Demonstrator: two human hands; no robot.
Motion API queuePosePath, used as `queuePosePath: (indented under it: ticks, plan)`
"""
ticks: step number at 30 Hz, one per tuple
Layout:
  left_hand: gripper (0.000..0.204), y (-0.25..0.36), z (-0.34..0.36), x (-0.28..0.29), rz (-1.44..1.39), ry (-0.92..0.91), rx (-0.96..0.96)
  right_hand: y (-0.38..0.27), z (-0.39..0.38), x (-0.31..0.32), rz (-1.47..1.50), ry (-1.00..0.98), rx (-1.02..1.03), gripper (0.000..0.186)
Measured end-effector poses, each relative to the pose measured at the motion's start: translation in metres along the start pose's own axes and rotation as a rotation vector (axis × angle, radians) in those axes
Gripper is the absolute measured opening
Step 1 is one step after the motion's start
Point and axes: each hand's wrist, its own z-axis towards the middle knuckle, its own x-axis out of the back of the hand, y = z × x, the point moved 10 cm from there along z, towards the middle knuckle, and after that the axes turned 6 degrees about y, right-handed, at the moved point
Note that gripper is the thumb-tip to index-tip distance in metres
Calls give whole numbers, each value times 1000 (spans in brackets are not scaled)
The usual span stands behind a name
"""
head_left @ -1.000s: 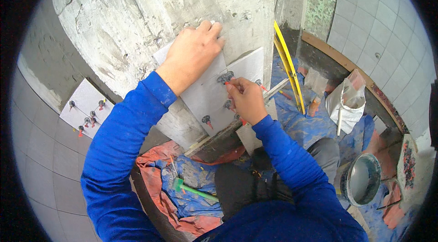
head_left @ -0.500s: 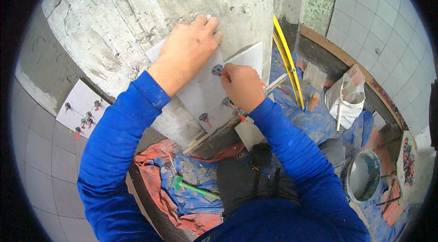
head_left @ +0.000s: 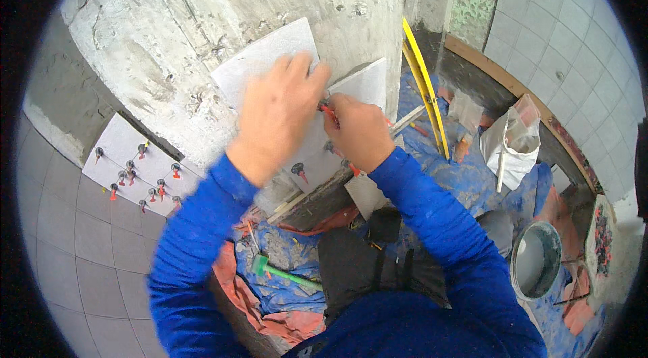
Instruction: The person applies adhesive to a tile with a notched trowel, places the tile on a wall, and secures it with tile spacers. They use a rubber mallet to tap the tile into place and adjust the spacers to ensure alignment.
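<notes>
My left hand lies flat on a white wall tile that leans against a rough cement column. Right beside it, my right hand pinches a small red tile clip at the joint between this tile and the neighbouring white tile. Another dark-headed red clip sticks out of the joint lower down. Both my sleeves are blue.
Tiles with several red clips cover the column's left face. A yellow level leans at the right. On the blue sheet lie a green-handled mallet, a white bag and a grey bucket.
Both hands have moved up the tile face. The right hand went from a lower clip to the joint at the left hand's fingertips. The view has drawn closer.
</notes>
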Motion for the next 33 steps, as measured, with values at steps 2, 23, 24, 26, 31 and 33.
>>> queuePosePath:
  ticks: [2,23,24,26,31,33]
  plan:
    - [28,-9,-47,-17,-367,-35,450,2,-2,-4,-35,-35,23,16]
    - [21,54,-108,-140,-2233,450,1879,-13,3,-7,-289,-240,183,12]
    - [22,44,-112,-128,-2127,504,1751,-15,4,-5,-298,-220,203,12]
    - [23,28,-134,-104,-1786,601,1620,-13,4,-8,-304,-254,196,13]
    - [27,65,-144,-155,-2124,519,1903,-17,6,-1,-261,-203,226,17]
    - [28,69,-130,-171,-2293,496,1891,-15,6,-5,-276,-253,200,18]
